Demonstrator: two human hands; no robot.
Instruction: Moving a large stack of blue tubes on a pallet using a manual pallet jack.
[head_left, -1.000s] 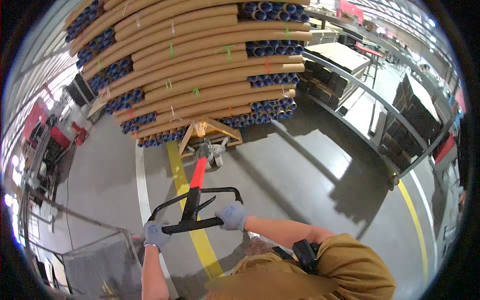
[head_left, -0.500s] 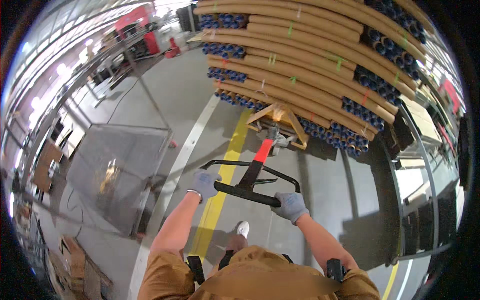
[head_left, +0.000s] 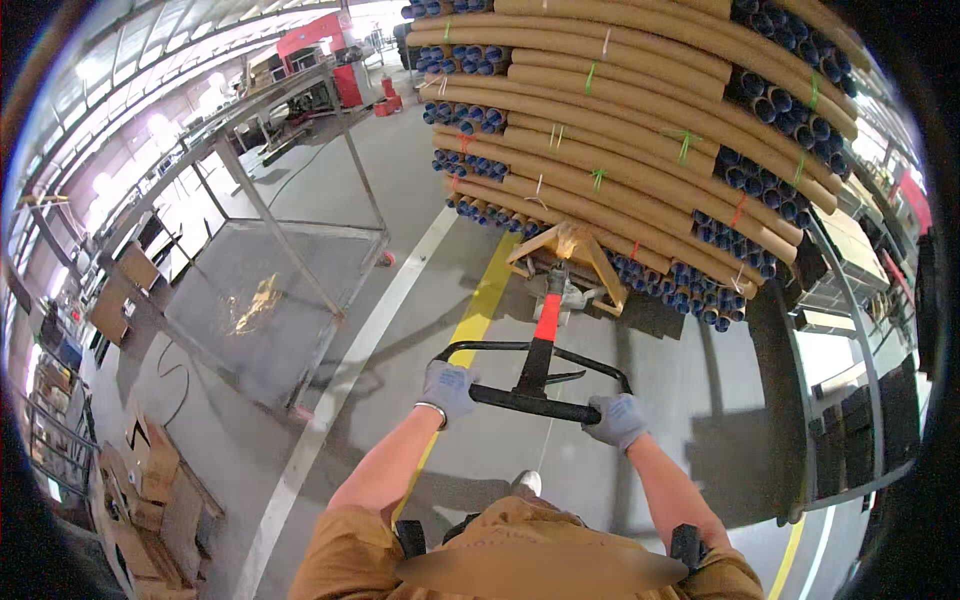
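Observation:
Both my hands wear grey gloves and grip the black loop handle (head_left: 540, 402) of a pallet jack. My left hand (head_left: 447, 390) is wrapped round the handle's left corner, and my right hand (head_left: 616, 420) round its right end. A small lever (head_left: 566, 377) sits inside the loop, untouched by my fingers. From the handle a red and black shaft (head_left: 547, 318) runs forward to the jack's yellow frame (head_left: 600, 270). On the jack rests a tall stack of long brown cardboard tubes (head_left: 620, 150), with blue ends (head_left: 470, 118) and coloured ties.
To the left stands a metal-framed cart (head_left: 270, 290) with a grey deck. Flattened cardboard (head_left: 160, 480) lies at the lower left. A grey-railed rack (head_left: 865, 370) stands close on the right. White (head_left: 350, 350) and yellow (head_left: 480, 300) floor lines run beside the stack.
My hands and the handle have shifted slightly right and down in view. The cart and stack also appear further right, and my foot shows lower and further right.

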